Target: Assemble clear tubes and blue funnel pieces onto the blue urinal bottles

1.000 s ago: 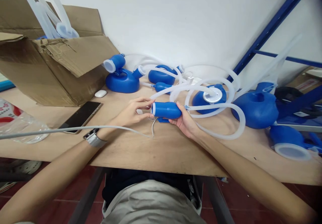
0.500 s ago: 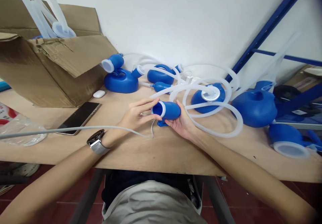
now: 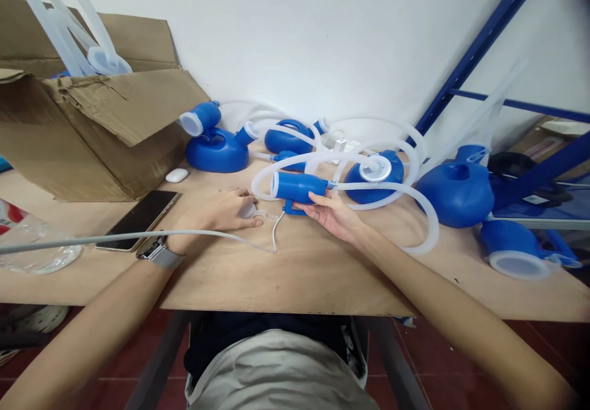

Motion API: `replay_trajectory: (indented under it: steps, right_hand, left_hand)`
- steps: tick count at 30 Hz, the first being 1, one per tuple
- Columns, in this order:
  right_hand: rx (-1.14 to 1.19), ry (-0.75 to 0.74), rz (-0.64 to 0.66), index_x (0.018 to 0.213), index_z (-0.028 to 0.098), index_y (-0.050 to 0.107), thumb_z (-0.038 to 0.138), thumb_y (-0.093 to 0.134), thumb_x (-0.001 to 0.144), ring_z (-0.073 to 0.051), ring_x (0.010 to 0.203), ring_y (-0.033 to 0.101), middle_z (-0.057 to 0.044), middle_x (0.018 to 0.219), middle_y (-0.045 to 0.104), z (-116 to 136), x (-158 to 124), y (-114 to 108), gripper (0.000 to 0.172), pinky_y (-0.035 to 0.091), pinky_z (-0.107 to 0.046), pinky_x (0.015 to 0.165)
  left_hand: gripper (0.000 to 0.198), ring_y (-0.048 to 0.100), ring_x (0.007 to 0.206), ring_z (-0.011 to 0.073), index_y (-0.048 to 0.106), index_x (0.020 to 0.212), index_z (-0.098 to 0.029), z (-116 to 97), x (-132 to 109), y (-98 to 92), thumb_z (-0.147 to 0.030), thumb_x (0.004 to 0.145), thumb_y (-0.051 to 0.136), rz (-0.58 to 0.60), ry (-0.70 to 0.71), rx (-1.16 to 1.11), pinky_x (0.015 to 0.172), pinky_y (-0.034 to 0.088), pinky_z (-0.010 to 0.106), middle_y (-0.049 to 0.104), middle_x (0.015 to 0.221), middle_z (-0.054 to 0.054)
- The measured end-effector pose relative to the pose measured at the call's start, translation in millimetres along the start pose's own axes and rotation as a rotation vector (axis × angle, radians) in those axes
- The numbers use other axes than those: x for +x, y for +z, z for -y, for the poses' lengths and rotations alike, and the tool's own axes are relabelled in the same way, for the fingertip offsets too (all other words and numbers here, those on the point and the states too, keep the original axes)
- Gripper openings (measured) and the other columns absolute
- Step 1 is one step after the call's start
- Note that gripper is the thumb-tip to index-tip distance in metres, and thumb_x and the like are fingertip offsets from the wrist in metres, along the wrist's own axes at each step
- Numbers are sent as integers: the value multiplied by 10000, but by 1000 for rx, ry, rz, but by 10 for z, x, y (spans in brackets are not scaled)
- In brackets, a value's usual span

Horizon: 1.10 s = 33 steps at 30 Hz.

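My right hand (image 3: 334, 213) holds a blue funnel-shaped cup (image 3: 298, 187) from beneath and behind, its white-rimmed mouth facing left. A white hose (image 3: 369, 186) joins its narrow right end, and a blue clip-like bracket (image 3: 293, 208) sticks out below it. To the left, close to the tabletop, my left hand (image 3: 225, 208) has its fingers curled round a small translucent cap (image 3: 247, 211). A clear strap (image 3: 267, 216) runs from that cap toward the bracket. The grip on the cap is partly hidden by my fingers.
Blue handled bottles (image 3: 216, 152) with looped hoses stand along the wall; another bottle (image 3: 456, 192) is at right. A cardboard box (image 3: 92, 139), a phone (image 3: 138, 219), a white case (image 3: 176, 175) and a plastic bag (image 3: 37, 244) are left. A grey cable (image 3: 184, 233) crosses the table.
My left hand has left the cup's rim and moved left and down to the translucent cap. The cup has lifted slightly in my right hand and turned more sideways.
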State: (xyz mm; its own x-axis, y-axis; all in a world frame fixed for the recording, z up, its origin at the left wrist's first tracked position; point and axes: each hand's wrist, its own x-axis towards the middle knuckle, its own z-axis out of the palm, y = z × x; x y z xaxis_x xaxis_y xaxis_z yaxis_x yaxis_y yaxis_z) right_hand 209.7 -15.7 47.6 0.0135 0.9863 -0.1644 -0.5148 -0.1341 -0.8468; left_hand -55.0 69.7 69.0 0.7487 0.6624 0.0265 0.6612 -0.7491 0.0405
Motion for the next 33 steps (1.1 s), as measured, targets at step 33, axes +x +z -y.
replay_trajectory:
  steps: [33]
  right_hand:
    - [-22, 189, 65, 957, 198, 690, 427, 704, 875, -186, 663, 693, -43, 830, 746, -342, -285, 184, 244, 596, -274, 546]
  left_hand:
    - [652, 633, 1279, 350, 421, 1515, -264, -583, 32, 529, -474, 939, 641, -1068, 643, -387, 1027, 571, 560, 584, 1409, 180]
